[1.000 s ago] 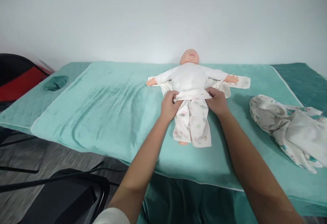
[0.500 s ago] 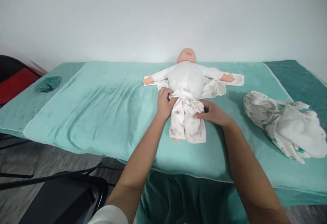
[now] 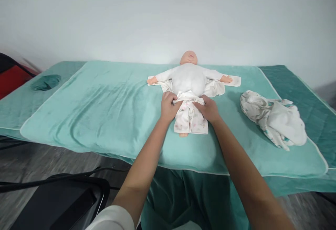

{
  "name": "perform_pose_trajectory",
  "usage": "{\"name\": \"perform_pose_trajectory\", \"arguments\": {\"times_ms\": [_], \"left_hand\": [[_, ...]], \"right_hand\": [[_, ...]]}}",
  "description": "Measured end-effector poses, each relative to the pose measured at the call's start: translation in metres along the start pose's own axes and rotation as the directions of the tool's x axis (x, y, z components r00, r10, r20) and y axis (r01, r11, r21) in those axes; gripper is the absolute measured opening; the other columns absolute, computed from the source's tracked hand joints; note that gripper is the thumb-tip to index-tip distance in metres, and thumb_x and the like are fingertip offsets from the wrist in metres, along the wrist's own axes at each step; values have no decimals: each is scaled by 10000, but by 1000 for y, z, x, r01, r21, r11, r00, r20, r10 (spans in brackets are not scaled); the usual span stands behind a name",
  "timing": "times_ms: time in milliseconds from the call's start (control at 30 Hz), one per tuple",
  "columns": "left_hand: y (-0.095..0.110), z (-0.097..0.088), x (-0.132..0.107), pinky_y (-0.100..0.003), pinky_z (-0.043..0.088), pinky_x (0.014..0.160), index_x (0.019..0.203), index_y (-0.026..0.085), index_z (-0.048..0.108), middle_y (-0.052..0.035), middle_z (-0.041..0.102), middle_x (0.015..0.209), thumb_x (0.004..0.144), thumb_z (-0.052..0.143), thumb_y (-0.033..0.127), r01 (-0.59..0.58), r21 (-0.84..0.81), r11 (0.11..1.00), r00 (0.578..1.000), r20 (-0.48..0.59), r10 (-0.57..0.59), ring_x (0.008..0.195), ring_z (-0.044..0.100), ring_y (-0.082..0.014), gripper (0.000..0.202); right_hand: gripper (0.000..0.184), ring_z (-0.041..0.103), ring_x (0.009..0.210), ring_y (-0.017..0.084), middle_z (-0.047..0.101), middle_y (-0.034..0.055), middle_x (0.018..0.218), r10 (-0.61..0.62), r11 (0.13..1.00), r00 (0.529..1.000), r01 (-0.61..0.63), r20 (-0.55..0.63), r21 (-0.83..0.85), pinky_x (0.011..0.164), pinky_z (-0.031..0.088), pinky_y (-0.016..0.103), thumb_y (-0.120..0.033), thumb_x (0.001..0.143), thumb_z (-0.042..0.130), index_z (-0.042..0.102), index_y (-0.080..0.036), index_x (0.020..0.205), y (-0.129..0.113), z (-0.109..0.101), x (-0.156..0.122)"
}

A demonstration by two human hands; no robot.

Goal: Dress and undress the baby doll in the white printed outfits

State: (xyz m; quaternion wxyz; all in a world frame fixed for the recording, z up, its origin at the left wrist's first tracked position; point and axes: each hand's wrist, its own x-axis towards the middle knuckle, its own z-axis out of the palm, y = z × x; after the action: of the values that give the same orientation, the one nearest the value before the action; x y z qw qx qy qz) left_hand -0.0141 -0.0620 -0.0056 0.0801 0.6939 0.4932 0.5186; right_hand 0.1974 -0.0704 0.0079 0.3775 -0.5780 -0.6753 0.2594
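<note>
A baby doll (image 3: 189, 78) lies on its back with its head toward the wall and its arms spread. Printed white baby pants (image 3: 190, 118) cover its legs, and one foot (image 3: 183, 135) shows below a cuff. My left hand (image 3: 168, 106) is closed on the waistband at its left side. On the opposite side, my right hand (image 3: 208, 108) pinches the waistband too, its thumb inside the edge. A pale garment (image 3: 215, 88) is spread beneath the doll's torso and arms.
A green padded bed (image 3: 105, 118) with a face hole (image 3: 46, 82) stands along the wall. Crumpled printed cloth (image 3: 274, 118) lies to the right. A black chair (image 3: 70, 202) is at the lower left, and a red and black item (image 3: 13, 78) at the far left.
My right hand has moved up from the pants leg to the waistband and taken hold there. My left hand keeps its grip. The camera view has shifted slightly.
</note>
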Motion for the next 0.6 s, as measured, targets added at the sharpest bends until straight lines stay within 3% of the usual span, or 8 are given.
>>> {"name": "perform_pose_trajectory", "arguments": {"times_ms": [200,333,433,600], "left_hand": [[29,-17,-50,-383,465,897,750,212,516,-42,611,945,827,701,234,-81,21,996,996,49,80,940,557,-200,201],[36,-17,-62,-385,471,974,828,207,546,-80,623,1113,865,697,292,-47,-28,998,997,67,49,1077,576,-208,178],[32,-15,-60,-385,468,988,832,205,550,-85,620,1128,857,714,295,-14,-23,1000,997,79,16,1092,575,-213,189],[25,-11,-61,-383,459,966,833,204,544,-77,627,1082,809,713,197,-53,-24,998,997,52,54,1065,566,-223,171]], "right_hand": [[101,476,740,180,568,23,766,-163,981,974,143,-160,-131,706,360,306,-304,788,492,434,-231,749,8,11,5],[81,518,794,185,615,39,842,-219,972,954,195,-207,-132,748,384,305,-278,774,499,519,-217,822,6,10,2],[152,546,775,187,645,33,808,-176,984,971,173,-164,-31,740,402,305,-297,757,539,591,-197,859,1,5,-8],[217,520,703,175,608,6,693,-67,988,997,60,42,145,656,396,289,-396,763,605,600,-181,736,-1,-6,-52]]}}
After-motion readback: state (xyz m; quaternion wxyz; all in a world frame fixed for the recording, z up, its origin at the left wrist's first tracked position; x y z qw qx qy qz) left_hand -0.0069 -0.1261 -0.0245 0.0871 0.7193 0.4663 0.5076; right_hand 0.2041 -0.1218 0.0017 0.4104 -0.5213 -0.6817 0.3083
